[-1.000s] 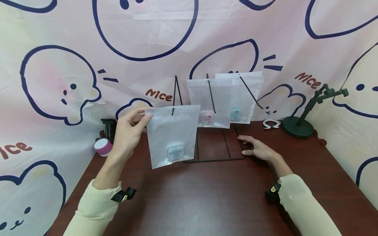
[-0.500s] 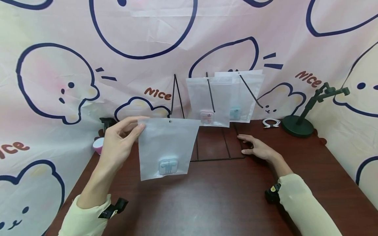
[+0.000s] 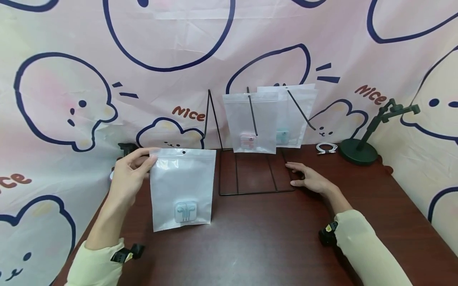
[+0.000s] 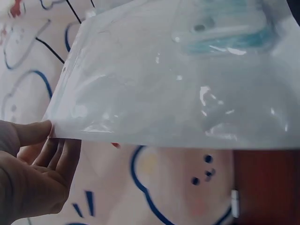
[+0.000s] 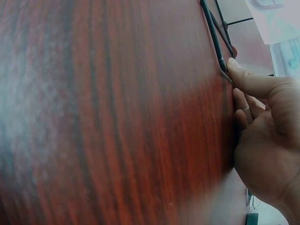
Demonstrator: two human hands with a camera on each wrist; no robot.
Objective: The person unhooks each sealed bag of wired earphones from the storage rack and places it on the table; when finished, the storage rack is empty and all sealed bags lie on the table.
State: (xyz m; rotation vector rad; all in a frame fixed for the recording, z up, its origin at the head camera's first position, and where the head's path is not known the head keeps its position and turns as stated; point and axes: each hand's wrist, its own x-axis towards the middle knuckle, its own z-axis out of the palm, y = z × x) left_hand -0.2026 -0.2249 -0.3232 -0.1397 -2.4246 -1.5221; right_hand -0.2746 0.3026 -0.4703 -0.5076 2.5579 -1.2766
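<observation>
Pouch now off the rack: a second ago its hang hole sat on the left black peg of the wire display stand; it has since come down and to the left, and now hangs just above the table, its lower edge near or touching the wood, I cannot tell which. Left hand pinches the pouch's upper left corner between thumb and fingers; the wrist view shows the thumb on top of the edge and the other fingers curled beneath. Small pale blue earphone case sits at the bottom of the frosted pouch.

Right hand has not shifted. It rests flat on the table at the stand's near right corner, fingers straight, one fingertip touching the wire base, holding nothing; it looks to be steadying the stand.

Judgement: the unhooking is done, one pouch removed. Two more pouches hang on the stand's middle and right pegs, one with a pink case, one with a blue.

Also present: coiled white cable and a dark round-based holder at far right; patterned cloth backdrop behind.
</observation>
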